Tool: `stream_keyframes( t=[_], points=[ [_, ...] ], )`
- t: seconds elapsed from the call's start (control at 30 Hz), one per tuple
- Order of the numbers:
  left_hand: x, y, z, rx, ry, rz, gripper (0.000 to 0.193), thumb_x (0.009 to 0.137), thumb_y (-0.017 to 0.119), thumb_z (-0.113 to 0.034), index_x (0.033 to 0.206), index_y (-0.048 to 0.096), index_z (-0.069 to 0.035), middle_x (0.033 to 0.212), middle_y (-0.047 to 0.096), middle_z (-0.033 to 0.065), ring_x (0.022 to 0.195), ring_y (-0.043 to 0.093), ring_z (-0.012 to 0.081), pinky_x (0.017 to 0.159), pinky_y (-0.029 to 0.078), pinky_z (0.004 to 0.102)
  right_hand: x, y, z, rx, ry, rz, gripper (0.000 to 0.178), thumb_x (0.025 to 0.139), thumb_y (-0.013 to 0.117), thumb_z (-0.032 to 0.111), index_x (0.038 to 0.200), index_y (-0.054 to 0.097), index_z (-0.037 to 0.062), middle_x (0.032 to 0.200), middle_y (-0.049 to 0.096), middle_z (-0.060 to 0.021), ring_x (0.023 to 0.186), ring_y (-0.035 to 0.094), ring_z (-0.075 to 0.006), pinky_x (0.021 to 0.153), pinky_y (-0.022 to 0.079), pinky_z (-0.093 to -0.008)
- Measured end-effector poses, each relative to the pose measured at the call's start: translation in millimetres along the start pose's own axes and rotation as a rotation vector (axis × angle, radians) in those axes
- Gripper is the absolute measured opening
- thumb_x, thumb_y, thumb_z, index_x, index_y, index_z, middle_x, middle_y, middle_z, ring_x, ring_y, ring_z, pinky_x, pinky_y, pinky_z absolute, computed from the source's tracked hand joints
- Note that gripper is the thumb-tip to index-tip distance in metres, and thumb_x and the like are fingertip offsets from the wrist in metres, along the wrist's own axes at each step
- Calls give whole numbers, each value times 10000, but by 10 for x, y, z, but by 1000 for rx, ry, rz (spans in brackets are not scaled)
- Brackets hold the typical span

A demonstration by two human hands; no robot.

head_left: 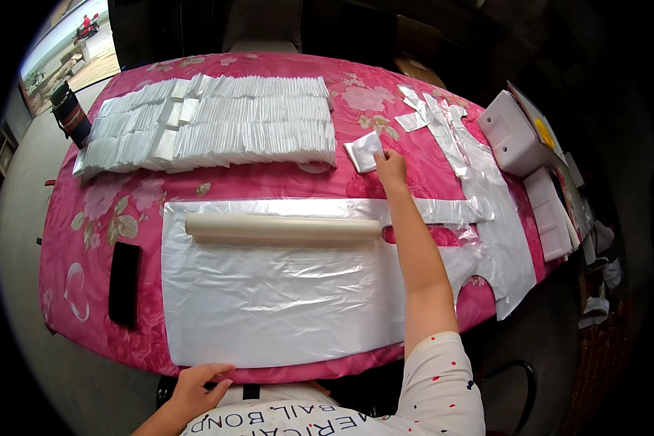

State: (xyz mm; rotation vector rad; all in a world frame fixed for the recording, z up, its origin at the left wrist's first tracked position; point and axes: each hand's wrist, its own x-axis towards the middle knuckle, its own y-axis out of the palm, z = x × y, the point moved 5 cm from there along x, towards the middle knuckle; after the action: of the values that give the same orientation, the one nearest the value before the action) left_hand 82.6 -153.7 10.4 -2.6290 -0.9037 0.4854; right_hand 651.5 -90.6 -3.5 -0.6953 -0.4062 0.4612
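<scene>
My right hand (391, 168) reaches forward over the table and pinches the edge of a small folded white plastic bag (363, 152). At the near table edge rests my left hand (198, 390), its fingers apart and holding nothing, by the lower left corner of a flat stack of white plastic bags (283, 305). Across the upper part of that stack lies a long cream-coloured tube (283, 227). The handle ends of the stack point right, partly behind my right forearm. More flat white plastic bags (498, 225) lie beyond them.
Rows of folded white packets (247, 120) fill the far left of the pink flowered tablecloth (73, 240). A black phone (125, 283) lies on the left. A dark bottle (70, 116) stands at the left edge. White foam boxes (516, 134) line the right side.
</scene>
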Motion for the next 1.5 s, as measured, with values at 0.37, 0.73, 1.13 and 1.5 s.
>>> stream_keyframes(
  t=[0.37,0.73,1.13,1.5],
  points=[
    [381,-545,-45,618,330,-429,437,700,622,-20,1125,527,7,1198,510,172,1069,490,348,908,401,405,-1246,-152,825,-117,-705,255,400,808,616,261,1108,563,2,1141,550,-163,1080,473,-309,959,337,-395],
    [691,-859,259,608,203,-598,515,728,638,-88,1192,451,38,1161,485,201,1078,449,348,934,366,392,-2088,-286,919,-246,-705,495,561,682,686,30,1214,507,34,1023,566,-128,951,523,-298,825,436,-367],
    [1094,-974,318,361,-146,-539,575,802,631,-218,1235,382,69,1020,551,216,938,551,310,812,433,357,-3584,-142,1137,-319,-491,831,932,757,615,363,1408,62,-10,725,561,-168,579,579,-301,534,488,-392],
    [1173,-1020,725,-39,-130,-383,260,865,569,-163,1049,553,19,898,597,44,811,534,95,725,412,231,-3711,-173,1097,-232,-312,845,888,788,579,414,1383,114,-53,745,594,-165,634,602,-290,549,484,-363]
  ],
)
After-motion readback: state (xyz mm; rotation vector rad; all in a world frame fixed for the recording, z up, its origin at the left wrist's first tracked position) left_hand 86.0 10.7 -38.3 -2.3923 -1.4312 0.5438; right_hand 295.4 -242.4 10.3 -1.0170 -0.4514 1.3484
